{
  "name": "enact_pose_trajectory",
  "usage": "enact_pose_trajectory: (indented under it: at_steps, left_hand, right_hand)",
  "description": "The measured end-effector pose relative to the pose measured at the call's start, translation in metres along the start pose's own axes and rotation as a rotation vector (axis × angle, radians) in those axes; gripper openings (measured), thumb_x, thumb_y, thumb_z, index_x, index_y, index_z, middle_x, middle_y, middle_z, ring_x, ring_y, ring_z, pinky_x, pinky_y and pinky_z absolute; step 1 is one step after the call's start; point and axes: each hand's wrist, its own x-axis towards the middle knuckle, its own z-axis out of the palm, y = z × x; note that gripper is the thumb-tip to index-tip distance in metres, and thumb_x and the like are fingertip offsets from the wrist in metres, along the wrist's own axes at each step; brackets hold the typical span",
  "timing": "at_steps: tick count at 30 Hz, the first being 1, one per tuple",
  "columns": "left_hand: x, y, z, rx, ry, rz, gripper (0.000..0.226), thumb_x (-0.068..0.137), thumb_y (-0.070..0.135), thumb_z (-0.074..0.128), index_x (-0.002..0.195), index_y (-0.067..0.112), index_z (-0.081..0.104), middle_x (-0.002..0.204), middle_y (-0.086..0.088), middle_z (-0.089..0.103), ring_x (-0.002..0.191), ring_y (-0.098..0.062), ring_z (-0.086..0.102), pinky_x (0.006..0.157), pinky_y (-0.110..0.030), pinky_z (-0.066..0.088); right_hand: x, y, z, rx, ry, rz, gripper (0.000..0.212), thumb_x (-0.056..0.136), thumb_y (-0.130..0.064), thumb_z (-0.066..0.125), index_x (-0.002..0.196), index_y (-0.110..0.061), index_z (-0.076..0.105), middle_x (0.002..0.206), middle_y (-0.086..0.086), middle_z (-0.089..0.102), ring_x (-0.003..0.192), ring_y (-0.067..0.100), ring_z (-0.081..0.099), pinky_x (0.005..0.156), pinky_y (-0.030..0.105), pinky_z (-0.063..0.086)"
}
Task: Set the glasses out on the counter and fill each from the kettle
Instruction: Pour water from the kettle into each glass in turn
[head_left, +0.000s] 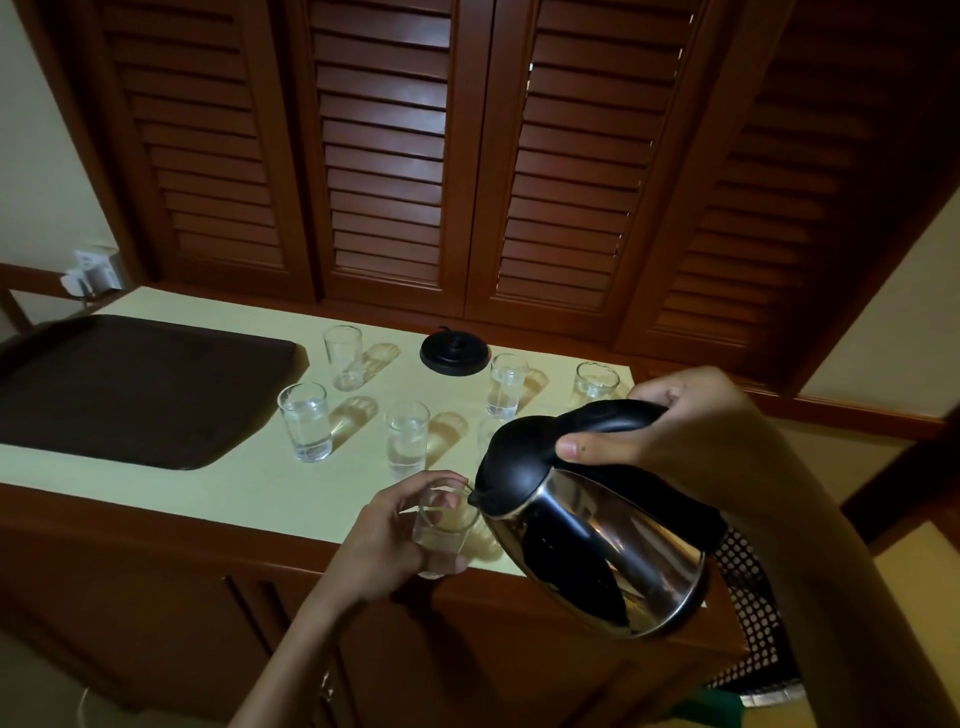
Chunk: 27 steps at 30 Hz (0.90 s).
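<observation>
Pale counter (260, 493): right hand (670, 431) grips the kettle (597, 540), spout tipped left into the left hand's (384, 540) clasped glass (444, 525); five standing glasses clearly visible beyond the kettle.

Open counter (249, 499) along the front-left edge, betw. the brown tray (130, 389) and the held glass — easy passage. Mid-counter crowded w/ standing glasses (305, 422), kettle base (455, 353) behind. Tilted kettle (597, 540) blocks the right side.

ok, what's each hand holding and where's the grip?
Left hand holds a glass around its side wall, near the counter's front edge. Right hand holds the kettle by its black top handle.
</observation>
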Motion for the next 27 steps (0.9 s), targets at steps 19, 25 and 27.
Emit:
enact_pose_trajectory:
  at_steps: [19, 25, 27]
  left_hand:
    - [0.001, 0.007, 0.006, -0.017, -0.032, 0.016, 0.071, 0.053, 0.006, 0.098, 0.114, 0.031, 0.071, 0.114, 0.013, 0.076, 0.11, -0.009, 0.071, 0.088, -0.018, 0.055]
    - [0.001, 0.008, 0.011, -0.038, -0.044, -0.014, 0.067, 0.053, 0.004, 0.092, 0.112, 0.029, 0.072, 0.109, 0.015, 0.076, 0.105, -0.008, 0.071, 0.084, -0.018, 0.056]
    - [0.002, 0.008, 0.011, -0.039, -0.05, -0.018, 0.067, 0.054, 0.0, 0.092, 0.111, 0.03, 0.072, 0.109, 0.016, 0.076, 0.104, -0.007, 0.071, 0.085, -0.018, 0.056]
  right_hand:
    - [0.01, -0.009, -0.004, -0.154, -0.024, -0.042, 0.067, 0.034, -0.061, 0.093, 0.072, -0.008, 0.078, 0.075, 0.01, 0.081, 0.074, 0.031, 0.079, 0.077, 0.06, 0.063]
    - [0.014, -0.009, -0.008, -0.191, -0.029, -0.08, 0.065, 0.034, -0.062, 0.092, 0.067, -0.008, 0.077, 0.071, 0.008, 0.08, 0.072, 0.029, 0.079, 0.074, 0.054, 0.065]
    - [0.017, -0.009, -0.008, -0.182, -0.019, -0.096, 0.089, 0.022, -0.073, 0.088, 0.072, -0.001, 0.076, 0.076, 0.016, 0.078, 0.077, 0.037, 0.077, 0.067, 0.045, 0.063]
